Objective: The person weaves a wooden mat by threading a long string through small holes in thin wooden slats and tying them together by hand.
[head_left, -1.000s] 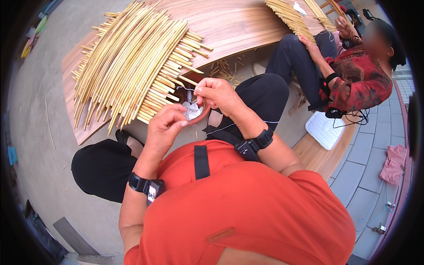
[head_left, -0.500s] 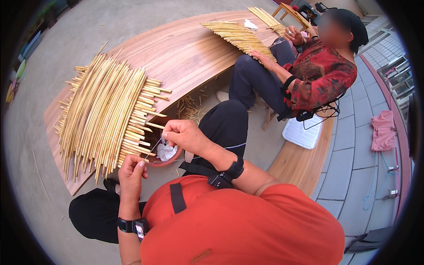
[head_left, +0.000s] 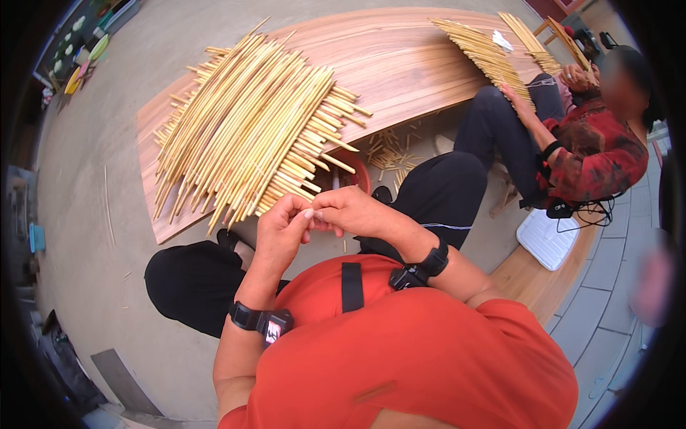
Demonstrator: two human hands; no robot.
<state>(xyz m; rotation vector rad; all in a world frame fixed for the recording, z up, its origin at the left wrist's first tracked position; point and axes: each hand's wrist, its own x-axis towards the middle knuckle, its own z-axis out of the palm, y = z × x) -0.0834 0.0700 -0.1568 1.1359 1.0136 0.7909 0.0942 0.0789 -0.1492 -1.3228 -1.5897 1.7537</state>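
Observation:
My left hand and my right hand meet in front of my body. Both are closed, with thumbs and forefingers pinched together fingertip to fingertip. A thin thread seen between them a moment ago is mostly hidden by the fingers now. Just beyond the hands lies a mat of yellow-tan stalks, packed side by side, with uneven ends sticking out at its near right edge. My hands are close to its near corner; whether they touch it I cannot tell.
The mat rests on a long wooden table. A reddish bucket stands under the table edge, near cut stalk pieces. At the right, a seated co-worker holds another stalk mat. A white lidded box sits on a wooden bench.
My hands were apart with a thin strand stretched between them; now they have come together at the fingertips. The view has shifted, so the table and co-worker appear further right.

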